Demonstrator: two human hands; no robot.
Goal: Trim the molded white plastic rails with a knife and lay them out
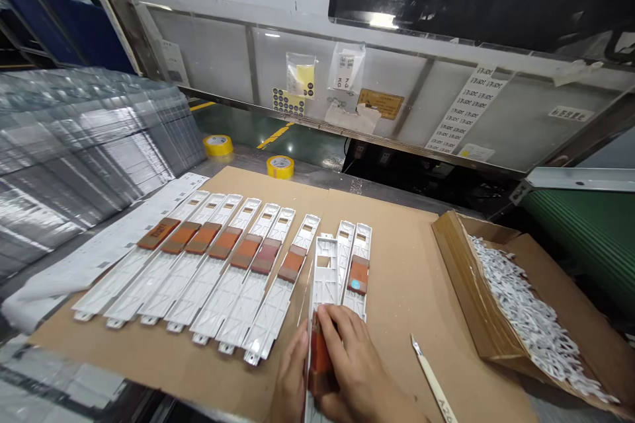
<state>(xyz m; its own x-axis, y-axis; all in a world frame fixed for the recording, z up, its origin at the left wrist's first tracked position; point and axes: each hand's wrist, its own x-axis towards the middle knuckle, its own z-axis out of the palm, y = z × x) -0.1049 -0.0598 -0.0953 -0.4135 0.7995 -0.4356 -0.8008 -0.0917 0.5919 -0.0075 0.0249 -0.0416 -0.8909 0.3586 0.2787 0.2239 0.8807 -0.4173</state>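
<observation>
1. Brown cardboard sheet (407, 258) covered much of the bench (322, 180) and spread out on every side of the two grips.
2. Well to the right of the grips, an open carton (461, 297) was filled with small white pieces (526, 310).
3. Left of the grips and a little beyond them, seven white strips (203, 284) lay in a slanted row, each with a reddish block across it.
4. Just beyond the right grip lay two more strips (364, 238), partly hidden by the one in hand.
5. Between the grips was the held strip (326, 281), its windowed end pointing away.
6. Right grip (360, 363): closed over a red-brown block (317, 350), fingers on top, against that strip.
7. Left grip (288, 377): fingers along the strip's left edge; how tightly they were closed could not be told.
8. Far beyond the grips stood two yellow tape rolls (280, 166).
9. Near the right grip, on its right side, lay a slim, pale-handled knife (431, 380).
10. Smallest, a blue dot (355, 284) marked the block just beyond the right grip.
</observation>
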